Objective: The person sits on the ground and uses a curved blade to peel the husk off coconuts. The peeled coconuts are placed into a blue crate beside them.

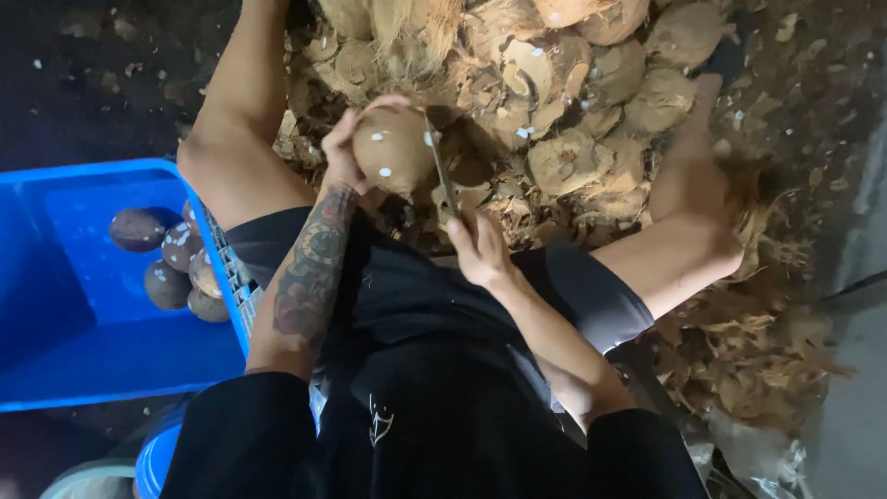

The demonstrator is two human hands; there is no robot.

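Progress is partial: left hand (344, 152) is gripping a half-pared coconut (395, 148) above the far husk pile (573, 120); right hand (476, 249) is clamping a knife (442, 171); five pared coconuts (171, 263) are lying in the left blue crate (55, 370).

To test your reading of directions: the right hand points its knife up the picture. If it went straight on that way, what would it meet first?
The right hand holds a knife whose blade already lies against the coconut held by the left hand, so probably that coconut; depth is unclear.

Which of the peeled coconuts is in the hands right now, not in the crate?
The pale brown coconut held up by the left hand, with the right hand's knife against it. The darker ones lie in the blue crate.
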